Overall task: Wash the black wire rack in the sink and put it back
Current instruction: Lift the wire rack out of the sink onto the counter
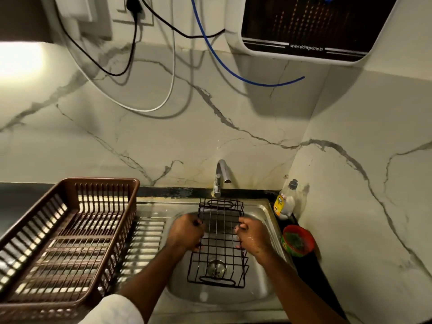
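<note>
The black wire rack [218, 249] hangs lengthwise over the steel sink [264, 232], its far end under the tap [221, 176]. My left hand [185, 232] grips the rack's left side edge. On the opposite side my right hand [251, 237], wet and shiny, grips the right edge. The sink drain shows through the rack's wires near its close end. No water stream is visible from the tap.
A brown plastic dish basket [65, 242] fills the draining board at the left. A dish-soap bottle [286, 199] and a red tub with a green scrubber [298, 240] stand right of the sink. Cables and a blue hose hang on the marble wall below a water purifier [311, 26].
</note>
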Tool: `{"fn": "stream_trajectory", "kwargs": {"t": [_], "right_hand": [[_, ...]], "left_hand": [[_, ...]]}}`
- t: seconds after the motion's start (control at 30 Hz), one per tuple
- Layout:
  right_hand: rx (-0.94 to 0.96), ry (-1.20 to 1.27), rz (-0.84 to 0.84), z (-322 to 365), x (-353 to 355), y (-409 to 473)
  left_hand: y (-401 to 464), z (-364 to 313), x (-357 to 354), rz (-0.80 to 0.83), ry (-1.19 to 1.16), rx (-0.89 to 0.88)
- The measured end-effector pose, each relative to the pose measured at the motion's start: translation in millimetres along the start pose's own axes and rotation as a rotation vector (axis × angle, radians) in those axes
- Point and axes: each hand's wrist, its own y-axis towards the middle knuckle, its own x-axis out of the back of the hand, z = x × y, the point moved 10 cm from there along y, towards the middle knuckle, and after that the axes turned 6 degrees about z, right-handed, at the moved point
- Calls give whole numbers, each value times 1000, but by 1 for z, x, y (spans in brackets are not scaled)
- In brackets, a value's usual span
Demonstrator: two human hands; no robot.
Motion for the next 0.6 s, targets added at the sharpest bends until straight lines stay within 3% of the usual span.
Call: {"fn": "stream_trajectory", "kwargs": {"t": [0.3, 0.6], "right_hand": [[93, 179, 130, 88, -34, -12], [250, 195, 159, 213, -121, -6]], "left_hand": [[-24, 3, 98, -70, -100, 19], [-32, 29, 247, -210, -74, -49]]}}
